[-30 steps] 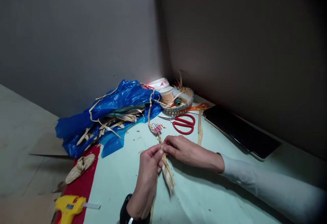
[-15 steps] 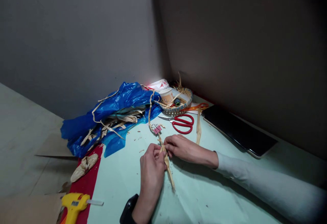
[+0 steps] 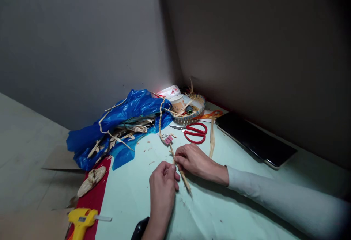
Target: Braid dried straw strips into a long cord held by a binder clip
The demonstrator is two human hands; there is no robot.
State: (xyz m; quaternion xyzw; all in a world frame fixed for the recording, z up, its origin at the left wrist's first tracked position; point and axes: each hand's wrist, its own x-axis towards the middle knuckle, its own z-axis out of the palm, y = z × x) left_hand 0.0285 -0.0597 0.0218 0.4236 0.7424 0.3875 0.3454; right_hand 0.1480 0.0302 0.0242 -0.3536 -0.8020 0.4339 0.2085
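A tan braided straw cord runs from the blue bag down the pale green table to my hands, with a pink binder clip on it. My left hand is closed, fingers pinching the loose straw strands at the braid's end. Beside it, my right hand pinches the same strands from the right. The strand tips lie on the table just below my hands.
A blue plastic bag with straw strips lies at left. Red scissors, a woven basket with a paper cup, a black tablet, a yellow glue gun on red felt, a straw piece.
Both hands shifted slightly and worked the strands; the loose ends, fanned out a second ago, now lie drawn into a narrow bundle. The view has drifted a little to the left.
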